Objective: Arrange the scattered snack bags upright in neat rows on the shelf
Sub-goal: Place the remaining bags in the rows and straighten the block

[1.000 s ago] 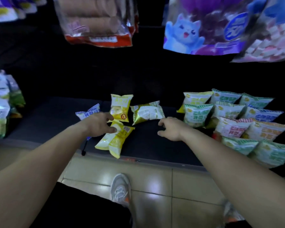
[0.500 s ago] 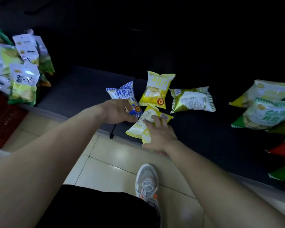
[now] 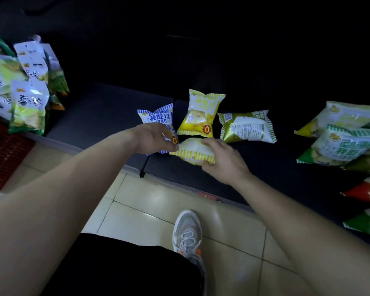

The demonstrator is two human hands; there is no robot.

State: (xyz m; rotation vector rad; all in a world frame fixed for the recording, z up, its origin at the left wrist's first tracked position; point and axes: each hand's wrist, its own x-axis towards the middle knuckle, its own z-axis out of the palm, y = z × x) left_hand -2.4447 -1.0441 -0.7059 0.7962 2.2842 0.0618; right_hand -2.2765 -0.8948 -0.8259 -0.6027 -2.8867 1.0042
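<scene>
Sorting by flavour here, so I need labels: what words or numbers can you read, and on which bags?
"我吃过" and "1996": blue bag, held by the left hand.
"0" in a red ring: blue bag, yellow bag behind.
"我吃", cut off: white-green bag at right.
Print on the green bag: too small.
On the pale bag in the right hand: nothing legible.
Text on the left bags: blurred.
</scene>
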